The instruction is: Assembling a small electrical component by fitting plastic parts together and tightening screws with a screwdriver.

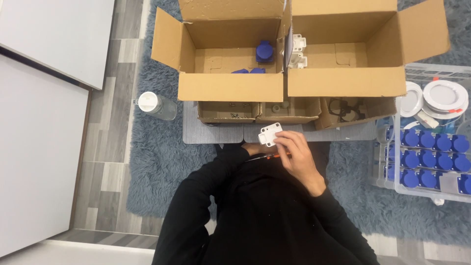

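Evidently steadying it for close work, the right hand (297, 154) pinches a white plastic part (270, 134) near the chest; the left hand (252, 148), mostly hidden beneath, supports it, grip unclear. Cardboard boxes (230, 86) sit just beyond.

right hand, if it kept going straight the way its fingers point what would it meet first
The right hand points up-left, holding a white plastic part. Beyond that, probably the small open cardboard trays in front of the big boxes, though depth is unclear.
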